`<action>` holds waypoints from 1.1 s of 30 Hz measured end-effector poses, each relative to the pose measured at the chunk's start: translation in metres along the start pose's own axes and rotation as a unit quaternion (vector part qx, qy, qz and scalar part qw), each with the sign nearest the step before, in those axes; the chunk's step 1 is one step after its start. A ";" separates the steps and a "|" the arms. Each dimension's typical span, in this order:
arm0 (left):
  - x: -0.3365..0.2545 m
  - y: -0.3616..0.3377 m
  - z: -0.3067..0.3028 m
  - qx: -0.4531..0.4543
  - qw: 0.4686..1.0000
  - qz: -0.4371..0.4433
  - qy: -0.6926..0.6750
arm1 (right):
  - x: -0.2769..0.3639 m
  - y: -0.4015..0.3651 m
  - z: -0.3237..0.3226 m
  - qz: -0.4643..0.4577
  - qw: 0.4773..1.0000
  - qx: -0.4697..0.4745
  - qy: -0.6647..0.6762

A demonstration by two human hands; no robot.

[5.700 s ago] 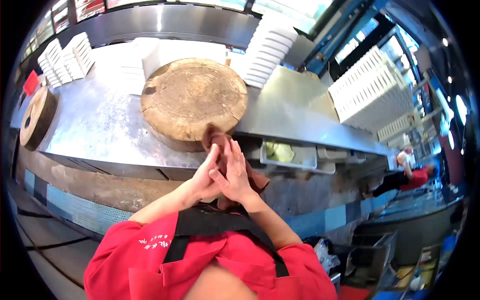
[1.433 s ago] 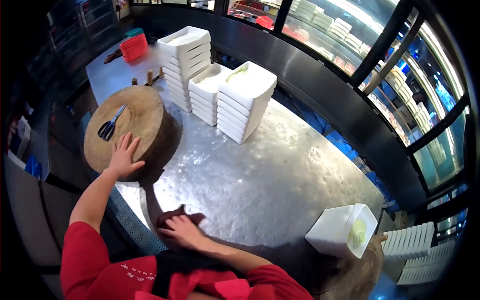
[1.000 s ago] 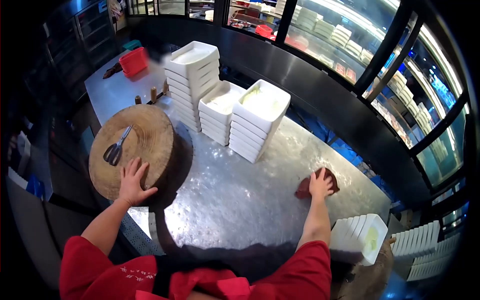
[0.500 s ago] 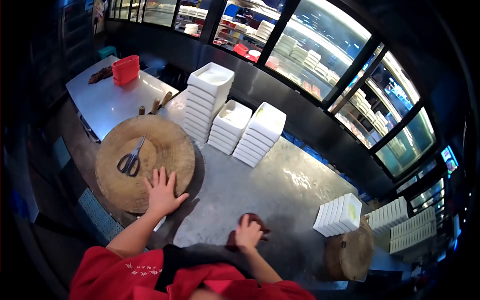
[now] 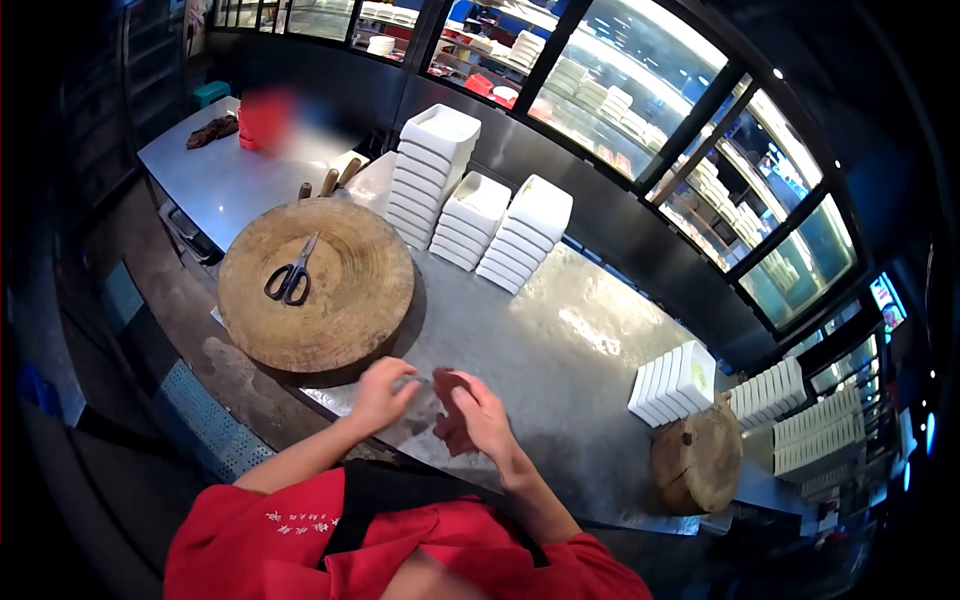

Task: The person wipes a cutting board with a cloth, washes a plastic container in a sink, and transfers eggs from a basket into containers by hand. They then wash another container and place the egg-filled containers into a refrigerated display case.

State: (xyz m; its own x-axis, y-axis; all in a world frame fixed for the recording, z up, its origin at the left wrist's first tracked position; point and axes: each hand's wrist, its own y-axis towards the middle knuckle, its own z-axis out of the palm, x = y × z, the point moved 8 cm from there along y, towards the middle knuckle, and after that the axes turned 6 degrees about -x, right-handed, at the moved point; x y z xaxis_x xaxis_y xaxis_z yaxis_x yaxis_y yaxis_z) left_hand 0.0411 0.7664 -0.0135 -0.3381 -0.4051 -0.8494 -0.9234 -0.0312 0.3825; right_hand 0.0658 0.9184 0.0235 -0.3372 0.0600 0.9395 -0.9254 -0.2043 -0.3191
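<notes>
My right hand (image 5: 485,415) grips a dark red cloth-like piece (image 5: 453,410) above the near edge of the metal table (image 5: 520,350). Close to its left side, my left hand (image 5: 383,395) is raised with thumb and fingers pinched together; whatever is between the fingertips is too small to make out. Beyond my left hand stands a round wooden chopping block (image 5: 350,310), and black-handled scissors (image 5: 290,283) lie on it, blades pointing away from me.
Stacks of white trays (image 5: 430,165) stand behind the block. More white trays (image 5: 680,380) rest by a smaller wooden block (image 5: 695,460) at the right. A side table (image 5: 210,180) is at upper left, with a blurred red shape (image 5: 265,118). Wooden handles (image 5: 330,182) stick up behind the large block.
My left hand has left the block and come beside my right hand. My right hand has lifted the dark red piece off the table. The view has shifted, and a blurred shape appears at the side table.
</notes>
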 end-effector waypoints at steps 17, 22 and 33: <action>-0.046 -0.026 0.098 0.169 0.601 -0.429 -0.653 | 0.074 -0.050 -0.043 -0.494 0.809 -0.110 -0.298; -0.084 -0.036 0.134 0.209 0.394 -0.372 -0.814 | -0.010 -0.025 -0.019 -0.039 0.907 0.182 0.377; -0.074 -0.054 0.140 0.205 0.653 -0.457 -0.569 | -0.026 -0.029 -0.024 -0.041 0.906 0.292 0.304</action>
State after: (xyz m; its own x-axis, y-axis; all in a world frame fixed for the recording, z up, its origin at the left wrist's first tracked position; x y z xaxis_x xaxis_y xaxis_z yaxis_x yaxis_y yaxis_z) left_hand 0.0903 0.9256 -0.0224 0.6869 0.5588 -0.4646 -0.7260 0.5565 -0.4040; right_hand 0.0974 0.9458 0.0052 -0.4684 0.5893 0.6583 -0.7623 -0.6462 0.0360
